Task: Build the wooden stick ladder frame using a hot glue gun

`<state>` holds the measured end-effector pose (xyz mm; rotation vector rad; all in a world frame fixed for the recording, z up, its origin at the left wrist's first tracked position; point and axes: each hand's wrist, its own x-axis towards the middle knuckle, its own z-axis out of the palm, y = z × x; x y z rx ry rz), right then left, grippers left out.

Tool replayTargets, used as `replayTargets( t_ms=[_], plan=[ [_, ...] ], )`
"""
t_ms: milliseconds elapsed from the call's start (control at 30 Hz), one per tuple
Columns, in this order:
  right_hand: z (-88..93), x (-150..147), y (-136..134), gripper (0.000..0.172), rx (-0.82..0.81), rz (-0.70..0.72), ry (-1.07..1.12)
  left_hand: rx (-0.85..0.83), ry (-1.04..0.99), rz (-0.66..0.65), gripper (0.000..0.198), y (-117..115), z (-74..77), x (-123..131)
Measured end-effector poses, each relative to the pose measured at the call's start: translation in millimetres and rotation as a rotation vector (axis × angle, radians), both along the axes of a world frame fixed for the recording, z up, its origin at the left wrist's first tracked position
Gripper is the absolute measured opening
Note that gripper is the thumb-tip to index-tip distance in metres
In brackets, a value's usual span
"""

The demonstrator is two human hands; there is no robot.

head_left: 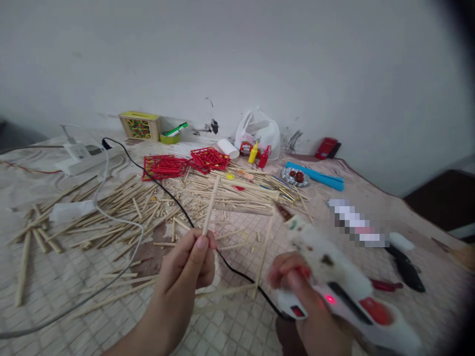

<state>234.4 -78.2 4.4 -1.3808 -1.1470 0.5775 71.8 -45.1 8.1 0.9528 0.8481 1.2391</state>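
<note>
My left hand (189, 264) is closed around a thin wooden stick (212, 203), which points up and slightly right from the thumb and fingertips. In my right hand (302, 291) is a white hot glue gun (334, 269), gripped by its handle. A red light glows on its side, and its dirty brown nozzle points up and to the left. Motion blurs the gun a little. Between the hands, a frame of joined wooden sticks (262, 249) lies on the table, its left part hidden behind my left hand. A black cord (237, 273) runs across it to the gun.
Piles of wooden sticks (115, 210) cover the left and middle table. Behind them are red cut-out pieces (165, 167), paint bottles (253, 153) and a plastic bag (265, 133). A power strip (87, 160) sits left; a black-handled knife (406, 269) lies right.
</note>
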Motion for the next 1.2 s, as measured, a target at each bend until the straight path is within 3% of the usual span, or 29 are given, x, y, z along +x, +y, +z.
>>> replayTargets(
  t_ms=[133,267,433,667,1200],
  plan=[
    [3.5,19,22,0.019,0.163,-0.109,0.298,-0.089,-0.125,-0.045,0.025,7,5.9,-2],
    [2.3,22,39,0.021,0.081,-0.123,0.507,-0.127,-0.168,-0.058,0.024,10,10.3,-4],
    [-7.3,11,44,0.028,-0.050,0.031,0.676,-0.144,-0.169,-0.046,0.025,12,8.9,-4],
    [-17.1,9,41,0.034,-0.122,0.057,0.630,-0.130,-0.150,-0.047,0.025,14,3.9,-2],
    [-13.1,8,36,0.036,-0.081,-0.003,0.569,0.056,0.011,0.057,0.026,7,-3.3,1]
  ],
)
